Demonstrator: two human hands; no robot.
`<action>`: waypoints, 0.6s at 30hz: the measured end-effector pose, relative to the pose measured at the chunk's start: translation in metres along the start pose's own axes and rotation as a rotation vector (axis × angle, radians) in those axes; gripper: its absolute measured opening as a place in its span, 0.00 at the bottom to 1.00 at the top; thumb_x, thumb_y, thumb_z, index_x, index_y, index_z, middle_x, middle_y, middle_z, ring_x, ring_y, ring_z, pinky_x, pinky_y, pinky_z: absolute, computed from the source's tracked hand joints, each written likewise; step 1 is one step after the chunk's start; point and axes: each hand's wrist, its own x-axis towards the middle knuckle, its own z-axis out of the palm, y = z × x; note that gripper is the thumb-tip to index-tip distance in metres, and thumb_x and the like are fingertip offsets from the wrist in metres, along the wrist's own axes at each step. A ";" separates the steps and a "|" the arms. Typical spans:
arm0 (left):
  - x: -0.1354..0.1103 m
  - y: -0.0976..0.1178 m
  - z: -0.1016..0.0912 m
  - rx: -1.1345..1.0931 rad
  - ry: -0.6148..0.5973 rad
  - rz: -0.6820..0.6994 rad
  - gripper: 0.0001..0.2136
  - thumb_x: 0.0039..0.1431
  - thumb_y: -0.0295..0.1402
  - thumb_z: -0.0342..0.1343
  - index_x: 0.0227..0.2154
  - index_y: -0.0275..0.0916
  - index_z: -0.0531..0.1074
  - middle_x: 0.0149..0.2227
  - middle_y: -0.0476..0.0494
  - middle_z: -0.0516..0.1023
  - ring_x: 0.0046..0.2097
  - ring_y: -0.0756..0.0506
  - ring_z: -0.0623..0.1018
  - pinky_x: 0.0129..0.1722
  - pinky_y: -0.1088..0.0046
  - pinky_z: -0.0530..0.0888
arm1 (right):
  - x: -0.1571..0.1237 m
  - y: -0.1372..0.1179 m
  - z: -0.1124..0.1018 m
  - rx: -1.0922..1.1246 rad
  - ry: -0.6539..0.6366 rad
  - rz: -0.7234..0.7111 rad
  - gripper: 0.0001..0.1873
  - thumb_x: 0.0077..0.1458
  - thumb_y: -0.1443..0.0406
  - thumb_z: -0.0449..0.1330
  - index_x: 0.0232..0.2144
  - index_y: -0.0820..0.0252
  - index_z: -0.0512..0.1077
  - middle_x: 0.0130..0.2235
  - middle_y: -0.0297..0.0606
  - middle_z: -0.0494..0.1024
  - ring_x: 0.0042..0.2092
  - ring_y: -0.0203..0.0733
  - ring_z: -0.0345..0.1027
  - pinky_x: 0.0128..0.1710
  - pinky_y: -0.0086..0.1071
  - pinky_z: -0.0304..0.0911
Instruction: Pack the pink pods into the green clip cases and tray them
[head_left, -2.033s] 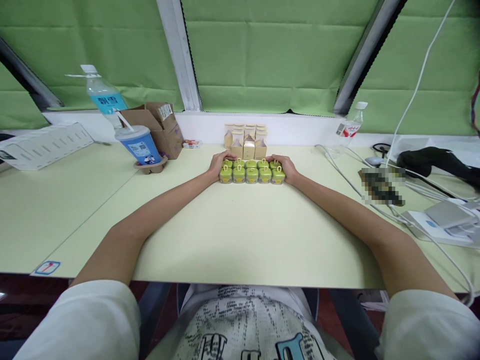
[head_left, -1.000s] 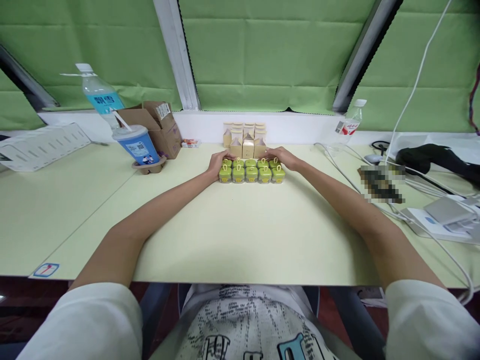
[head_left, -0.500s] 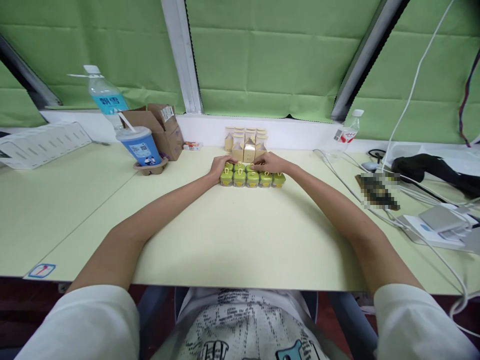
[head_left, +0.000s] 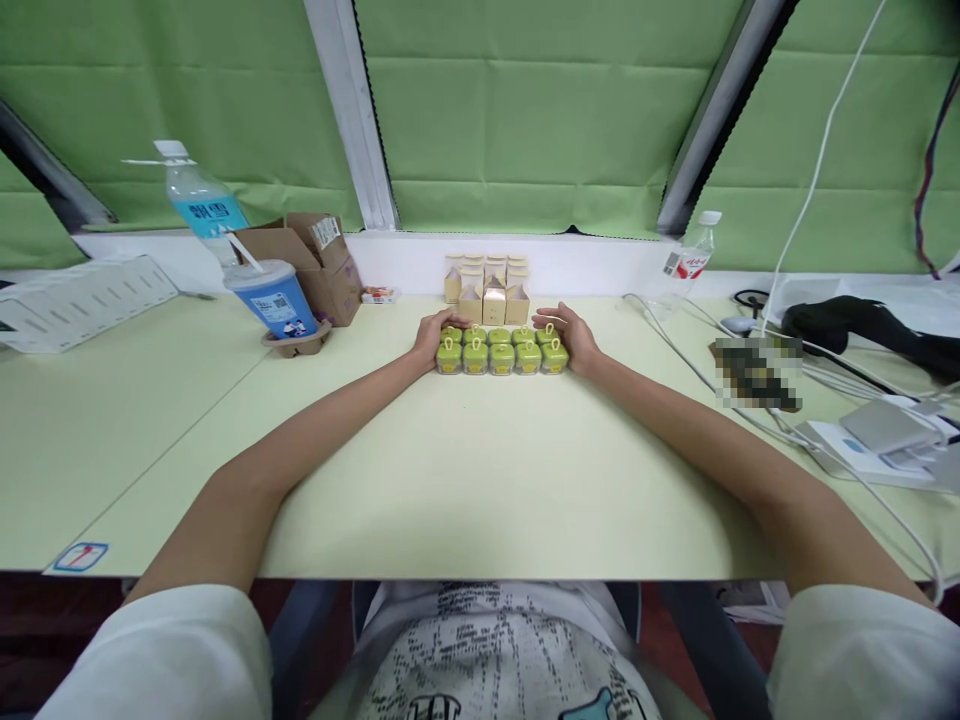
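Small square jars (head_left: 502, 358) with green lids and yellow loop handles stand in two tight rows in the middle of the desk. At their left end is my left hand (head_left: 436, 337), its fingers stretched along the back corner and touching the jars. My right hand (head_left: 570, 338) lies against the right end, fingers apart and reaching round the back corner. Neither hand lifts a jar; the rows sit flat between my palms. Right behind them stand several small cream-coloured cartons (head_left: 493, 298), the front ones with raised flaps.
To the left are a blue cup (head_left: 276, 305) in a cardboard holder, a brown box (head_left: 330, 275), a large water bottle (head_left: 202, 205) and a white rack (head_left: 90, 300). At right, a bottle (head_left: 694, 250), white cables (head_left: 690, 375) and a pale device (head_left: 877, 440) lie near a black cloth (head_left: 847, 325).
My right hand has moved from above the back-row lids to the right end of the jars, and its fingers have spread. My left hand stays at the left end.
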 end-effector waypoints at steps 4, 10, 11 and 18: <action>0.000 0.001 0.000 -0.024 -0.027 -0.023 0.23 0.63 0.55 0.60 0.29 0.38 0.81 0.37 0.36 0.88 0.44 0.40 0.87 0.49 0.65 0.82 | -0.002 0.007 0.005 0.068 -0.028 0.012 0.31 0.56 0.32 0.64 0.46 0.46 0.78 0.55 0.39 0.83 0.63 0.52 0.74 0.65 0.46 0.73; 0.000 -0.001 -0.001 -0.040 -0.049 -0.007 0.26 0.65 0.59 0.59 0.33 0.38 0.82 0.42 0.36 0.89 0.48 0.41 0.86 0.53 0.65 0.82 | 0.000 0.011 0.008 0.073 -0.039 0.020 0.32 0.58 0.34 0.63 0.52 0.45 0.78 0.65 0.38 0.77 0.70 0.51 0.67 0.71 0.45 0.67; 0.000 -0.001 -0.001 -0.039 -0.047 -0.005 0.26 0.65 0.60 0.59 0.33 0.38 0.82 0.43 0.36 0.89 0.49 0.40 0.86 0.54 0.65 0.82 | 0.001 0.011 0.008 0.071 -0.040 0.019 0.32 0.58 0.33 0.63 0.52 0.45 0.78 0.65 0.38 0.76 0.70 0.51 0.67 0.71 0.45 0.67; 0.002 0.002 -0.004 -0.025 0.019 0.019 0.29 0.65 0.64 0.57 0.33 0.38 0.81 0.45 0.36 0.88 0.53 0.40 0.85 0.58 0.66 0.79 | 0.000 0.012 0.004 0.053 0.001 0.009 0.35 0.60 0.33 0.60 0.57 0.44 0.78 0.70 0.37 0.73 0.76 0.50 0.58 0.72 0.44 0.65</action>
